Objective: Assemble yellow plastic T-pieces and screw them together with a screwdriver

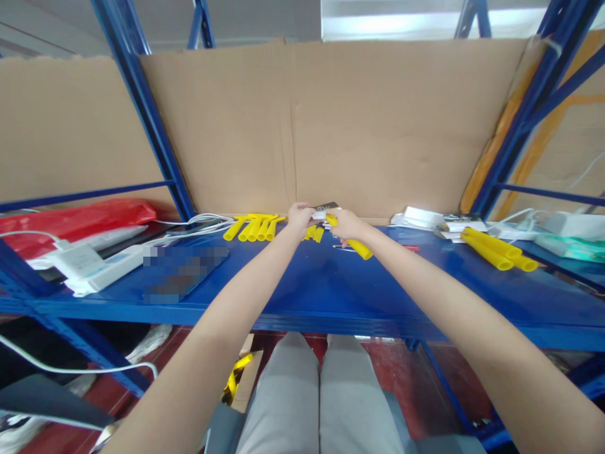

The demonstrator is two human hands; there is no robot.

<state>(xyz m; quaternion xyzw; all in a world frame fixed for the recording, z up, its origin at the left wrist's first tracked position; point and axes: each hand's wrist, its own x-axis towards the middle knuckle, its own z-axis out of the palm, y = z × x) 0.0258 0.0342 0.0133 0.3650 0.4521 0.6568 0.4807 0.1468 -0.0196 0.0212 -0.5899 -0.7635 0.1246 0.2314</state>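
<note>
Both my hands are close together at the back of the blue shelf, near the cardboard. My right hand (348,225) is closed round a yellow tube-like handle (363,251), whose lower end sticks out below the palm. My left hand (300,218) is closed on the left edge of a small black-and-white piece (326,207), like a card or small box. The right fingers touch or nearly touch it; which, I cannot tell. Small yellow pieces (312,234) lie just below my hands. A thin tool with a red handle (410,248) lies right of them, partly hidden by my right arm.
Several yellow tube-handled pieces (258,228) lie in a row at left. More yellow tubes (494,249) sit at right by white boxes (423,217). A white power strip (111,270) and red bag (94,217) are far left. Blue uprights (151,120) frame the cardboard (378,126).
</note>
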